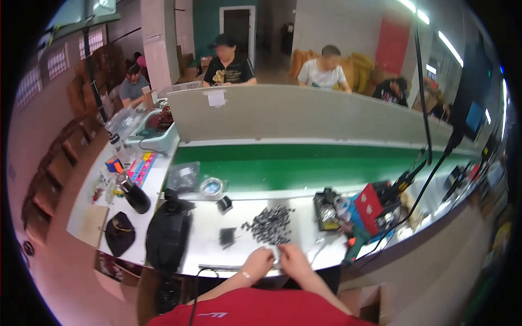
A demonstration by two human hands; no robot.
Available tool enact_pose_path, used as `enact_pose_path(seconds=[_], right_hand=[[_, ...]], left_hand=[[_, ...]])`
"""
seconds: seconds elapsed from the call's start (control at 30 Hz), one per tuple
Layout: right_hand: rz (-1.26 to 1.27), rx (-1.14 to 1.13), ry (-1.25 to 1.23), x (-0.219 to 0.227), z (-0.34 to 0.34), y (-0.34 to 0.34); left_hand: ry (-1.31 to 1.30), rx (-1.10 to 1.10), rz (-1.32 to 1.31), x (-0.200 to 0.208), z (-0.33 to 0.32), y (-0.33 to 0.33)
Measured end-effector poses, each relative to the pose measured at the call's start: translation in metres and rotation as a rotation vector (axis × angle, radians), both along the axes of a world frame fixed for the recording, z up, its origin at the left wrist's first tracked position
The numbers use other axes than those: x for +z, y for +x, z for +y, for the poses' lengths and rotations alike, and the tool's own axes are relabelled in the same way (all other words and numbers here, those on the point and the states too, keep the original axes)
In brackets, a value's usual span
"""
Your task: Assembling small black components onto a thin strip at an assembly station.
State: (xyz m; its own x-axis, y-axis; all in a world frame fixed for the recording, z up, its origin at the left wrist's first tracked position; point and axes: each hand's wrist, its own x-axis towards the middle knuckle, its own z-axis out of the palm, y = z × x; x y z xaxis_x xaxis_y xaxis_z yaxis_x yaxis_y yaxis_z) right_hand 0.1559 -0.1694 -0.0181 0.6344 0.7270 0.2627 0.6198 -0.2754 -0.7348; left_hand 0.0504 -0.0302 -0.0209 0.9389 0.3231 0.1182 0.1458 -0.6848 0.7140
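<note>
My left hand and my right hand are close together over the near edge of the white table. The fingers of both are curled in, and whatever they pinch is too small to make out. Just beyond my fingertips spreads a loose heap of small black parts. To its left lies a small bundle of thin dark pins or sticks. A long thin strip runs along the table edge beside my left wrist.
A black bag, a dark bottle and a tape roll are on the left. At right are a green power tool and a red box. Beyond the green belt stands a partition, with several people behind it.
</note>
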Motion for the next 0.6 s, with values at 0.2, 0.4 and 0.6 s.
enact_pose_path(seconds=[0.2, 0.4, 0.6], right_hand=[[-0.112, -0.024, -0.038, 0.0, -0.003, 0.013], [-0.05, 0.054, 0.0, 0.016, -0.005, 0.007], [0.034, -0.073, 0.005, 0.018, -0.01, 0.007]], left_hand=[[-0.018, 0.018, 0.007, 0.002, -0.006, 0.003], [0.001, 0.033, -0.08, 0.0, -0.009, 0.006], [-0.025, 0.052, -0.1, 0.004, -0.007, -0.001]])
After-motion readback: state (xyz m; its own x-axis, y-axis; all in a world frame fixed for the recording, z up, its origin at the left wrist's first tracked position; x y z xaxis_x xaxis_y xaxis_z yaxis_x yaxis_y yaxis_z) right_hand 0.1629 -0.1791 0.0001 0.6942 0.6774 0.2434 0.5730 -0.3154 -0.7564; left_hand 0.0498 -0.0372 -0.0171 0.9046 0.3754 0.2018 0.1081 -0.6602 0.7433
